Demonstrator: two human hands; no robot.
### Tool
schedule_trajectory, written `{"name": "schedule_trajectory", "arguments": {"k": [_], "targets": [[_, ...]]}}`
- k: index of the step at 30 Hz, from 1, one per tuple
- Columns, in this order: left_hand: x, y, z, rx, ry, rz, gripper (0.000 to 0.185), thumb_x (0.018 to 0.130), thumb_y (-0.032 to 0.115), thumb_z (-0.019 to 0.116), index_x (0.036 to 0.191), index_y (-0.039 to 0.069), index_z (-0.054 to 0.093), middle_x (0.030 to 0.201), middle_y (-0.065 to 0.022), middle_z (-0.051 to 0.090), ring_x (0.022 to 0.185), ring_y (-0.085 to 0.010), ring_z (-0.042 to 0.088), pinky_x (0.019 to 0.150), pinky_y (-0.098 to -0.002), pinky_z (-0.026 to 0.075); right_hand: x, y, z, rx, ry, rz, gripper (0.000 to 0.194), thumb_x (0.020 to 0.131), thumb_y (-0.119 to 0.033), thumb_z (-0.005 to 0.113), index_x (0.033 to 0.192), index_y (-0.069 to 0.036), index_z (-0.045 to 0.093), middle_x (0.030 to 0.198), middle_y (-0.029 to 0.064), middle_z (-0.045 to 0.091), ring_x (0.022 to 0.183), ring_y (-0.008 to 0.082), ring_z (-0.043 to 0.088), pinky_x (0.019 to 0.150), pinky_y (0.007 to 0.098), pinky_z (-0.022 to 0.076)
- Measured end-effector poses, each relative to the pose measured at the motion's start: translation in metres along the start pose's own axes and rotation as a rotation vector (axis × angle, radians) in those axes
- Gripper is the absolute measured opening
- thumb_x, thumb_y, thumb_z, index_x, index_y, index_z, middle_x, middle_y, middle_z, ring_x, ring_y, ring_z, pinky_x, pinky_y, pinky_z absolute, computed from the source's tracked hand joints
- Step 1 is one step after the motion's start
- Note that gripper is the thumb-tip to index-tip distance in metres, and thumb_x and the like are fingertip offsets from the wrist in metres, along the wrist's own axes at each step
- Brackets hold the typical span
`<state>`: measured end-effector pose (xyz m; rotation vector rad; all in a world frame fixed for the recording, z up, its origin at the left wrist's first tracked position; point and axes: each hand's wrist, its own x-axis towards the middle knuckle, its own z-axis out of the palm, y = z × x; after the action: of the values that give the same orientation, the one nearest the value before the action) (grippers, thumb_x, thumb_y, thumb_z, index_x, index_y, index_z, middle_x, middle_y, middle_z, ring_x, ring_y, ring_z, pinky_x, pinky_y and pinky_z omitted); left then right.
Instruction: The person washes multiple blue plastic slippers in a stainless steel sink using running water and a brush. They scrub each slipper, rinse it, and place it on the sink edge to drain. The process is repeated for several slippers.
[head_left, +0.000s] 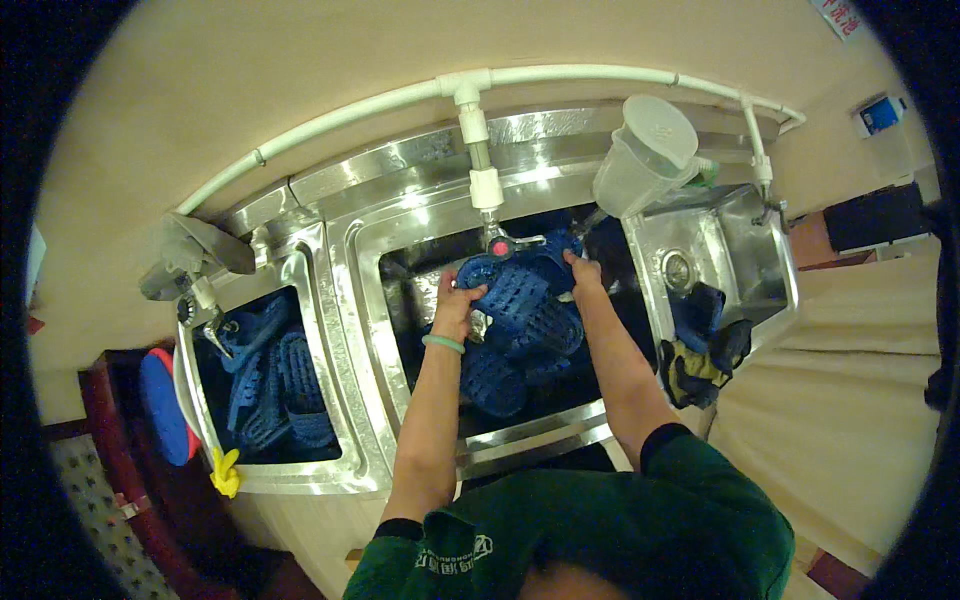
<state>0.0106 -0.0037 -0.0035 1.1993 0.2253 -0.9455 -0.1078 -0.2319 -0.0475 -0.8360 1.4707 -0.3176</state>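
My left hand (455, 306), with a pale green bangle at its wrist, grips the end of a blue perforated plastic slipper (517, 300) under the tap (501, 246). My right hand (585, 271) holds the edge of another blue slipper (561, 255) close beside it. Both hands are over the middle steel sink (371, 300). More wet slippers (491, 386) lie below them in the basin. The tap handle covers part of the slippers I hold.
Several blue slippers lie in the left sink (300, 367). A yellow cloth or glove (225, 472) hangs on its front rim. At the back right stands a translucent plastic measuring jug (645, 165). Dark and yellow gloves (705, 367) rest by the small right sink (739, 247). White pipe (570, 73) runs along the wall.
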Motion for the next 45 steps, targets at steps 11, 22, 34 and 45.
{"name": "schedule_trajectory", "arguments": {"k": [11,22,34,45], "targets": [[-0.111,0.082,-0.024,0.659,0.072,0.567,0.060,0.065,-0.015,0.062,0.122,0.003,0.055,0.110,-0.0115,0.064,0.099,-0.0217,0.062,0.090,-0.0322,0.047,-0.111,-0.016,0.034,0.095,-0.790,-0.075,0.048,0.074,-0.012,0.071,0.118,-0.005,0.053,0.107,0.0093,0.063,0.093,0.0231,0.061,0.077,0.0380,0.0515],[-0.106,0.096,0.006,1.118,-0.253,0.803,0.059,0.066,-0.003,0.071,0.122,0.009,0.058,0.104,-0.0163,0.067,0.096,-0.0261,0.065,0.085,-0.0322,0.048,-0.087,-0.078,0.004,-0.571,-0.221,-0.932,0.023,0.082,-0.018,0.067,0.096,0.000,0.065,0.085,0.0049,0.067,0.077,0.0144,0.060,0.071,0.0296,0.0475],[0.018,0.026,0.065,0.290,-0.186,0.446,0.034,0.068,0.004,0.080,0.098,0.004,0.065,0.091,-0.0021,0.067,0.084,-0.0143,0.059,0.078,-0.0289,0.046,-0.212,-0.143,-0.110,-0.300,-0.256,-1.086,0.030,0.082,-0.008,0.065,0.110,0.001,0.062,0.091,0.0032,0.065,0.083,0.0113,0.057,0.078,0.0246,0.0459],[-0.099,0.046,0.030,0.652,0.143,0.834,0.042,0.064,0.002,0.078,0.102,0.003,0.062,0.085,-0.0074,0.063,0.078,-0.0196,0.060,0.074,-0.0312,0.048,-0.222,-0.088,-0.063,-0.911,-0.650,-1.534,0.025,0.070,0.004,0.062,0.094,-0.004,0.062,0.093,0.0141,0.064,0.089,0.0331,0.062,0.078,0.0379,0.0505]]}}
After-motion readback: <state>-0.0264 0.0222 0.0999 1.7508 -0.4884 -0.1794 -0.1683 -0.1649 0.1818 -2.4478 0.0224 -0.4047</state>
